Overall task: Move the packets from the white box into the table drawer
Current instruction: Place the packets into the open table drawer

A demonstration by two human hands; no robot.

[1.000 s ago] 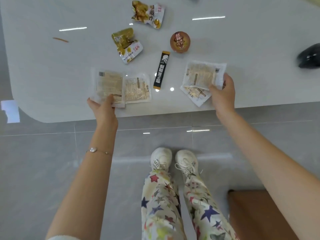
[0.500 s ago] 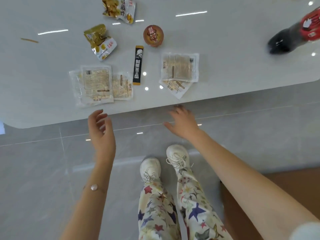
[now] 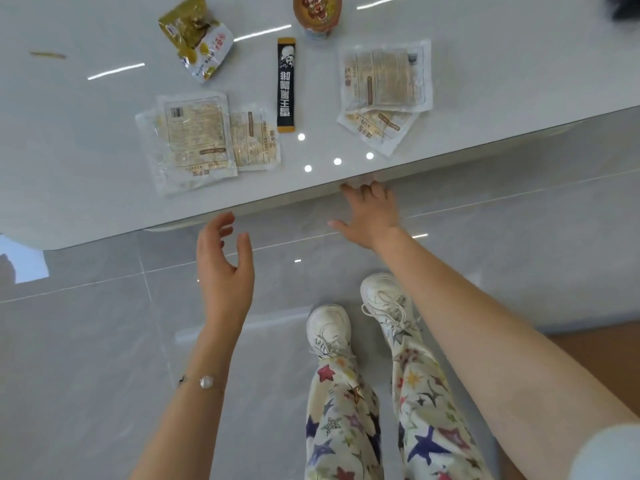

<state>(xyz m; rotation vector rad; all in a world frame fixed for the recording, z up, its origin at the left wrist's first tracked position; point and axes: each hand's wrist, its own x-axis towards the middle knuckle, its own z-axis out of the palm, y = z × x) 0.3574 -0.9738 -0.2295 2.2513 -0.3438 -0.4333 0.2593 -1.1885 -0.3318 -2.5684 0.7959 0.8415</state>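
Note:
Several packets lie on the white table [image 3: 86, 174]. Near its front edge, two clear flat packets [image 3: 195, 140] overlap on the left and two more clear packets [image 3: 386, 76] are stacked on the right. A black stick packet [image 3: 286, 84] lies between them, and a yellow-and-white packet [image 3: 197, 39] sits further back. My left hand [image 3: 223, 268] hovers below the table edge, fingers relaxed and holding nothing. The spread fingertips of my right hand [image 3: 370, 216] reach the underside of the table's front edge. Neither the white box nor a drawer is in view.
A small round cup with a printed lid [image 3: 317, 12] stands at the back. A thin brown stick [image 3: 46, 55] lies far left, and a dark object [image 3: 627, 6] shows at the top right corner. My legs and white shoes [image 3: 329, 329] stand on grey floor tiles. A brown wooden surface [image 3: 595, 358] is at lower right.
Both hands let go of the clear packets and dropped below the table edge. My right hand then rose until its fingertips met the edge. The view has shifted closer.

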